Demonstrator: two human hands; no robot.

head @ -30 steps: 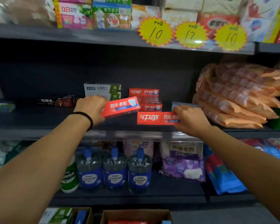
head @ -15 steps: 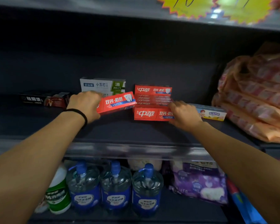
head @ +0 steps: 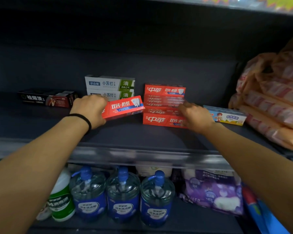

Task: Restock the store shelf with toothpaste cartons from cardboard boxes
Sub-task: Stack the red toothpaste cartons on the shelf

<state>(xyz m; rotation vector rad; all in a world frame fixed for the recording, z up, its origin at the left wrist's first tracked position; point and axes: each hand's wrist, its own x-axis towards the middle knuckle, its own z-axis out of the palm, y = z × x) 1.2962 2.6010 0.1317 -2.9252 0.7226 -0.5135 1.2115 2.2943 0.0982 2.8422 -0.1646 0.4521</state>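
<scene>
My left hand (head: 90, 109), a black band on its wrist, grips one end of a red toothpaste carton (head: 123, 107) held slightly tilted above the dark shelf (head: 125, 132), just left of the red stack. A red carton (head: 161, 119) lies at the shelf's front of that stack (head: 164, 97), and my right hand (head: 195, 116) holds its right end against the shelf. The stack behind holds several more red cartons.
White-and-green cartons (head: 109, 86) stand behind my left hand, a black carton (head: 47, 98) further left. A small blue children's carton (head: 227, 116) lies right of my right hand, beside orange plastic packs (head: 274, 98). Blue bottles (head: 123, 195) stand on the lower shelf.
My right hand has pushed its red carton back from the shelf's front edge against the red stack. The left hand carried its carton deeper over the shelf. The camera moved closer.
</scene>
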